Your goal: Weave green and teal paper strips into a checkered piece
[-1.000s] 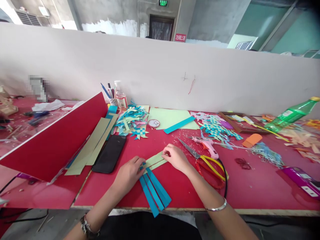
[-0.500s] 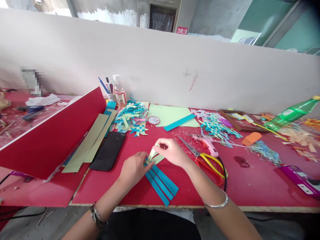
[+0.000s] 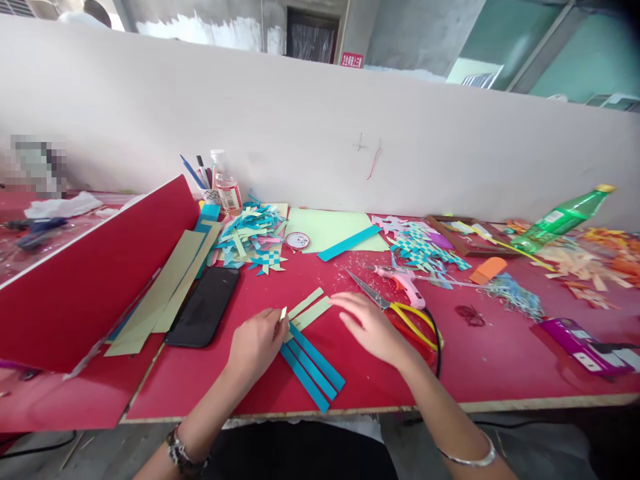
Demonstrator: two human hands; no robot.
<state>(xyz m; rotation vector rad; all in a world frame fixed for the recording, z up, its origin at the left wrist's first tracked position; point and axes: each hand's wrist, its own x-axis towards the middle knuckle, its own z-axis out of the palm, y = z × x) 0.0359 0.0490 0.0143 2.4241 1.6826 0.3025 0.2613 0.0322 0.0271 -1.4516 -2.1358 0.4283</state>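
My left hand is closed on the crossing of several paper strips, pinching a folded pale end between thumb and finger. From under it, blue paper strips fan out toward the table's front edge. Pale green paper strips point away to the upper right. My right hand is held off to the right with fingers stretched, holding nothing; its fingertips are near the tip of a pale strip. How the strips interlace is hidden by my left hand. Scissors with yellow and red handles lie just beyond my right hand.
A black phone lies left, beside a standing red board. Behind are a heap of paper pieces, a loose blue strip and a pink glue gun. A green bottle leans at right, above a purple power strip.
My right hand has let go of the pale strip and moved right, its fingers opening. My left hand stays on the crossing. The whole view has shifted slightly.
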